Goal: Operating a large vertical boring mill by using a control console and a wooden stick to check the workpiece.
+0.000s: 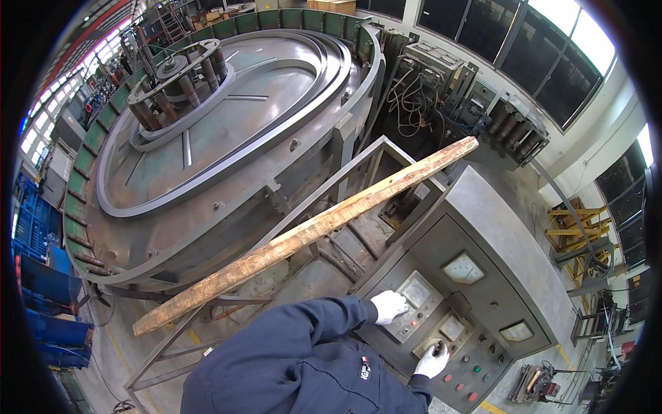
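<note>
Both my hands wear white gloves and are at a grey control console (pixel 510 241). My left hand (pixel 389 307) rests on the left controller module (pixel 403 330), beside its small meter (pixel 415 292). Its fingers are curled down, and what lies under them is hidden. On the right module, below its meter (pixel 452 328), my right hand (pixel 432 361) has its fingers around a dark round knob (pixel 436 347). Red buttons (pixel 472 397) and a green button (pixel 476 369) sit on the panel to the right of that hand.
A long wooden beam (pixel 310 231) lies across a metal frame railing (pixel 324 186) ahead of me. Beyond it stands a large round machine table (pixel 262 131) with grey rings and a green rim. Machinery with cables (pixel 414 103) and yellow stands (pixel 579 228) are at the right.
</note>
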Motion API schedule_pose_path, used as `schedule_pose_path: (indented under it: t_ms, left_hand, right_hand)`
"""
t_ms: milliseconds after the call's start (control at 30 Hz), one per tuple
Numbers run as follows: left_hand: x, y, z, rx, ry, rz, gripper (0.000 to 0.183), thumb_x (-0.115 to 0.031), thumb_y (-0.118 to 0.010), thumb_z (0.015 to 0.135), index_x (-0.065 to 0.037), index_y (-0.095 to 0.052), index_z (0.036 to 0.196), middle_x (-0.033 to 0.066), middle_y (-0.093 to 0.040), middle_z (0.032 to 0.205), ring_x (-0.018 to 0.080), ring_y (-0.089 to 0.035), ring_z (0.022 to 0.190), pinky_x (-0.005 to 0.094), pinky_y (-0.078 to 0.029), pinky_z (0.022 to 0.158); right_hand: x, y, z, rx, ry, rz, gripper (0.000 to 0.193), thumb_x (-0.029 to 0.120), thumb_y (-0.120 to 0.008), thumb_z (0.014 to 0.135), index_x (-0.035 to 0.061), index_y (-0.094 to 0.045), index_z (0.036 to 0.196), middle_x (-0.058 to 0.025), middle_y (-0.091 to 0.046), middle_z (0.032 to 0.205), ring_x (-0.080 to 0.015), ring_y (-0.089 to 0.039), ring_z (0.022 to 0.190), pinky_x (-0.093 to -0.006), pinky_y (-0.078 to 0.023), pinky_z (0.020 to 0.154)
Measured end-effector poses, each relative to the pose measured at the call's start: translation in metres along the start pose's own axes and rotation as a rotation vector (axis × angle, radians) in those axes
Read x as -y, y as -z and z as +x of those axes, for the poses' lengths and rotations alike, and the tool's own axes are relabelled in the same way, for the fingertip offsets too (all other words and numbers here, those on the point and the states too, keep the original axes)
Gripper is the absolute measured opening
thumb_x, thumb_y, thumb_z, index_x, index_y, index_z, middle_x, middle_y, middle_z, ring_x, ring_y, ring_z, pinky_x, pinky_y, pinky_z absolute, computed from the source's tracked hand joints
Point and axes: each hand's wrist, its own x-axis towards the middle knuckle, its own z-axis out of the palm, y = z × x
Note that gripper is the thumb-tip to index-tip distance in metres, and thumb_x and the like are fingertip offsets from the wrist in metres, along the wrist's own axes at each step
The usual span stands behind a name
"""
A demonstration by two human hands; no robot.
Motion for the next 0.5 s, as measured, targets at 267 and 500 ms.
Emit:
schedule_pose_path:
  t_ms: [267,500]
  left_hand:
    - [-0.0002,0.0,0.001,0.021,0.023,-0.001,0.023,-0.016,-0.072,0.087,-0.011,-0.075,0.109,0.0129,-0.07,0.101,0.0335,-0.071,0.099,0.0481,-0.056,0.085]
    - [0.001,-0.0014,0.0021,0.018,0.011,-0.011,0.026,-0.016,-0.072,0.087,-0.012,-0.076,0.112,0.013,-0.07,0.102,0.0336,-0.071,0.099,0.0482,-0.057,0.084]
  right_hand:
    - [0.0032,0.0015,0.0002,0.02,-0.014,0.015,0.031,0.01,-0.07,0.099,0.0013,-0.077,0.128,-0.0179,-0.079,0.127,-0.0355,-0.07,0.12,-0.0422,-0.045,0.119]
    - [-0.001,-0.0004,0.0011,0.025,-0.025,-0.011,0.031,0.01,-0.069,0.099,0.0016,-0.076,0.129,-0.0171,-0.079,0.128,-0.0354,-0.069,0.125,-0.0431,-0.039,0.126]
